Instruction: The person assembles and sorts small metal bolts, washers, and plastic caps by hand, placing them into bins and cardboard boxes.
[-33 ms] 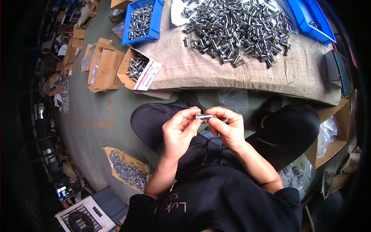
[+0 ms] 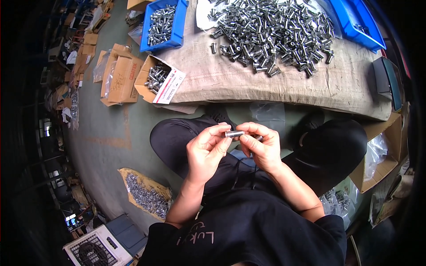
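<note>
Over my lap, a short shiny metal cylindrical part (image 2: 234, 133) lies level between my two hands, much like the bolt-like parts on the table. My left hand (image 2: 205, 153) pinches its left end between thumb and fingers. At its right end are the thumb and forefinger of my right hand (image 2: 265, 150), also closed. A second dark metal piece (image 2: 258, 138) shows between the right fingers, mostly hidden. Beyond my hands, a heap of loose metal parts (image 2: 270, 37) covers the far part of the cloth-topped table (image 2: 248, 86).
Blue bins (image 2: 178, 33) (image 2: 361, 33) stand at the table's far left and far right. An open carton (image 2: 171, 88) of metal parts sits by its left edge. Small parts lie on a cardboard sheet (image 2: 166, 193) on the floor. At right stands another cardboard box (image 2: 381, 170) with plastic inside.
</note>
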### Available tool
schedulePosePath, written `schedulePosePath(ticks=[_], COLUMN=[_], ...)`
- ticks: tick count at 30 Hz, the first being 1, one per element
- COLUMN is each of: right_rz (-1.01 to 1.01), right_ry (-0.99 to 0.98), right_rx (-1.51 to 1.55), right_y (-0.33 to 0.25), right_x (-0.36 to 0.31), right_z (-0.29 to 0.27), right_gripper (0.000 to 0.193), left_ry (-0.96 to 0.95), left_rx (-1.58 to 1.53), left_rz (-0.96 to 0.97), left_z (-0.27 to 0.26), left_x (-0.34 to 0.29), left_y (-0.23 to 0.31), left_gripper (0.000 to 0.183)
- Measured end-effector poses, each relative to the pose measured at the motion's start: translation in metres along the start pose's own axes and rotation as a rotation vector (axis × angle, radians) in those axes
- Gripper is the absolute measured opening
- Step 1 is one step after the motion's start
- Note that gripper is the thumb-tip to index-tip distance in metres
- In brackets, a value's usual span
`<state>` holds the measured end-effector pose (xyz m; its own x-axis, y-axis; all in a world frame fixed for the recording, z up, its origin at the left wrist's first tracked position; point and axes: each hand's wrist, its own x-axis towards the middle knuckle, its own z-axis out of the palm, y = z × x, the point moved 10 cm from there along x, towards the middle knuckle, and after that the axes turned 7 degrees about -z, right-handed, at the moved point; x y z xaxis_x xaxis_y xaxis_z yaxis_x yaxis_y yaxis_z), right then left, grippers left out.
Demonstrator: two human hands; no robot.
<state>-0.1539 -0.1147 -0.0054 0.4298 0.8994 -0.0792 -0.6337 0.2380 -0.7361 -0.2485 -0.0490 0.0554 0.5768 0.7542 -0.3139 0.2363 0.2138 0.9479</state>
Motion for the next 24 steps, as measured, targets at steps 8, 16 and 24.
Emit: schedulePosePath(ticks=[8,16,24], right_rz=[0.088,0.114,-0.016], right_ry=[0.034,0.006,-0.252], right_rx=[0.160,0.656,-0.368], right_y=[0.007,0.010,0.003], right_x=[-0.001,0.009,-0.003], right_z=[0.002,0.003,0.033], right_gripper=[0.022,0.011,0.021], left_ry=[0.038,-0.013,0.114], left_rx=[0.229,-0.382,-0.184], left_rz=[0.270,-0.091,-0.033], left_z=[0.002,0.006,-0.005], left_x=[-0.006,0.004,0.013], left_y=[0.025,-0.014,-0.026], left_gripper=[0.020,0.027,0.032])
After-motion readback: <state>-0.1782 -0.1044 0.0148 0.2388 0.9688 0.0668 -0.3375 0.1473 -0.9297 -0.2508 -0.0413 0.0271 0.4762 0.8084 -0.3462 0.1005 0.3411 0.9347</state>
